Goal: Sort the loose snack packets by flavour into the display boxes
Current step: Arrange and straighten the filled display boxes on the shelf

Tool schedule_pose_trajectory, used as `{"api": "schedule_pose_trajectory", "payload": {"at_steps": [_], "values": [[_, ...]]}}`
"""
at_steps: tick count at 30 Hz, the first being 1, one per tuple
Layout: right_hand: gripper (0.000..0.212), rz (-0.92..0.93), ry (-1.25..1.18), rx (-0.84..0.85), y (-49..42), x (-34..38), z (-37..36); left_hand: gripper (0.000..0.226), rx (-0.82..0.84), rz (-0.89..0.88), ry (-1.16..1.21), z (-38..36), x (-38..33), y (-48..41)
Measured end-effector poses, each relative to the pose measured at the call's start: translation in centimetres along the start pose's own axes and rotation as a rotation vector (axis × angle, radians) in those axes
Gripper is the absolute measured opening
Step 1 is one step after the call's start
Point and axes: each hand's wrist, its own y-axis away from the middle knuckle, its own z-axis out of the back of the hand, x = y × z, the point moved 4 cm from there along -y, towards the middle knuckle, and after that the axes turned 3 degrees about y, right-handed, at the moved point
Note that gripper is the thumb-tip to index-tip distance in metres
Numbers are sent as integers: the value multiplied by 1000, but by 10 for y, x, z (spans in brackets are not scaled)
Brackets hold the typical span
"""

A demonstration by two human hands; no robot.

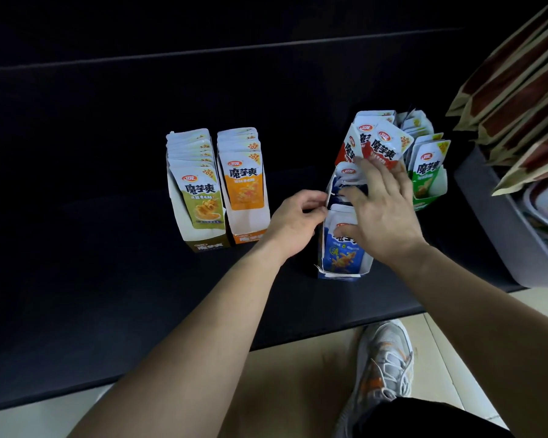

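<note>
Left hand (298, 218) fingers pinching the near wall of the blue box (339, 275), right hand (385, 218) fingers spread flat on blue packets (345, 252) inside it, red packets (384, 150) just behind

Both forearms bare, extended forward. Left hand (298, 221): fingers curled, pinching side wall of blue box (339, 275). Right hand (382, 213) just beside it: palm down, fingers spread.

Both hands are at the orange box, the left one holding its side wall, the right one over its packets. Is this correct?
No. In the head view both hands are at the blue box, not the orange box: the left hand holds its side wall, the right hand lies over its packets.
</note>
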Motion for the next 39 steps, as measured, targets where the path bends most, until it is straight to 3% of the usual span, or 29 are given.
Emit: {"api": "schedule_pose_trajectory", "payload": {"at_steps": [4,11,16,22,27,33,39], "values": [[75,-1,-8,-1,-4,-3,-2,35,6,0,16,0,4,0],[89,-3,-66,-55,-7,-6,1,66,70,85,1,-8,33,14],[123,-55,-110,160,-18,-12,-1,64,81,94,0,-9,36,16],[105,92,7,237,-26,-18,-3,66,87,82,36,-14,36,20],[121,173,104,359,-26,-21,-10,67,81,71,31,-16,36,18],[118,343,169,397,-28,-13,-3,69,74,106,45,-13,43,18],[95,248,136,357,-32,-16,4,63,52,71,-20,-11,44,16]]}}
